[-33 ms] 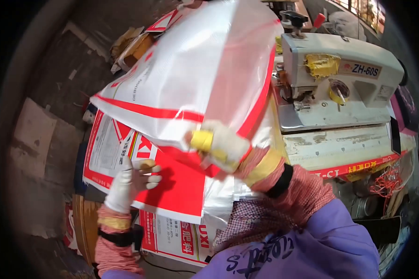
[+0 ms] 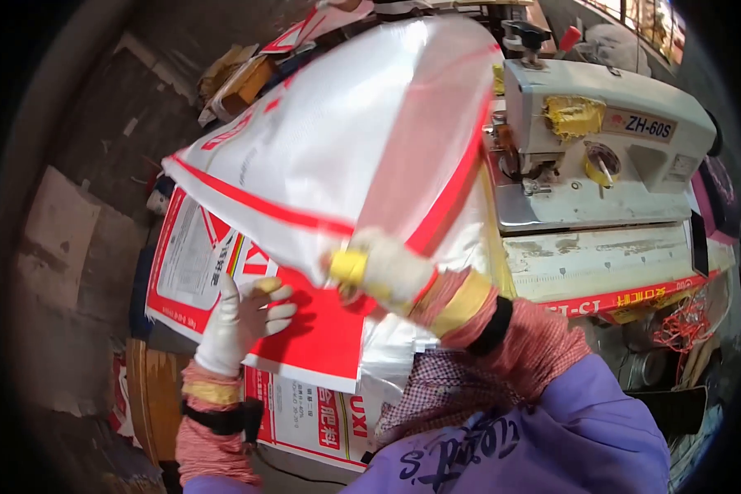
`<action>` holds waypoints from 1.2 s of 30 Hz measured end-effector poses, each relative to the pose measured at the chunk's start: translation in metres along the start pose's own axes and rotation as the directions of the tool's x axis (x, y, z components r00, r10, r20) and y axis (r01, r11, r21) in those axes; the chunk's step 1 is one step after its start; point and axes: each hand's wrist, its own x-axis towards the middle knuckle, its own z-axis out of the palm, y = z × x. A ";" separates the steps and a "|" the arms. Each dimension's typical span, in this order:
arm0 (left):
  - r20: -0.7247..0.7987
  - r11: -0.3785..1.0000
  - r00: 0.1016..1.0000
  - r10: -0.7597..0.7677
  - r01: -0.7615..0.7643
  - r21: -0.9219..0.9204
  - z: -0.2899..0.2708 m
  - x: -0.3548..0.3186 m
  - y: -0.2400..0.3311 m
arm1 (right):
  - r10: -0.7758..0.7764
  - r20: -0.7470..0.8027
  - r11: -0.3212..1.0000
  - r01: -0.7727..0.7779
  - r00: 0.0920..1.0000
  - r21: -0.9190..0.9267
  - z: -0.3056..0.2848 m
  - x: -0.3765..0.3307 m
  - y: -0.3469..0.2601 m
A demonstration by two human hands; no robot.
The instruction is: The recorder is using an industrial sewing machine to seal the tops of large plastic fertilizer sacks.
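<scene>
We see a bag-handling step at a sewing station, which we judge to be the lifting of one sack off a pile. The right hand (image 2: 384,269), in a white knit glove with yellow fingertips, is closed in a pinch on the lower edge of a white woven plastic sack with red stripes (image 2: 337,156), which is raised and billowing across the centre of the view, from about nine o'clock up to one o'clock. The left hand (image 2: 240,317), gloved alike, lies with fingers spread and pressed flat on the red-and-white printed sack (image 2: 214,263) that tops the stack at seven o'clock; it grips nothing. At two o'clock stands a cream-coloured industrial sewing machine (image 2: 609,148) on a worn pale worktable (image 2: 601,259), just beside the raised sack. We judge that the next move calls for keeping the pile pinned with the flat hand while the pinched edge is carried toward the machine, square to it and without a fold. By count we find two gloved hands, one sewing machine, one lifted sack, and at least two flat sacks beneath; how many more the pile holds we cannot tell. A tangle of red thread (image 2: 683,321) hangs at four o'clock.
</scene>
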 end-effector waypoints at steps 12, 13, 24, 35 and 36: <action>-0.458 0.969 0.857 0.236 -0.171 0.178 -0.065 -0.067 -0.034 | -0.124 0.124 0.798 0.025 0.984 0.602 -0.083 -0.056 0.031; -0.467 0.950 0.842 0.272 -0.159 0.267 -0.063 -0.093 -0.037 | -0.160 -0.116 0.801 0.198 0.980 0.564 -0.096 -0.065 0.026; -0.993 0.987 0.058 -0.099 0.129 -0.091 -0.073 -0.333 -0.396 | 0.312 -0.242 0.825 -0.388 0.919 -0.410 0.018 -0.028 0.156; -0.888 0.618 -0.373 -0.269 0.640 -0.456 -0.002 -0.377 -0.516 | 0.912 -0.057 0.399 -0.910 0.407 -0.117 0.018 0.002 0.329; -0.890 0.576 -0.353 -0.288 0.679 -0.455 0.001 -0.363 -0.508 | 0.907 -0.048 0.406 -0.901 0.417 -0.154 0.010 0.005 0.334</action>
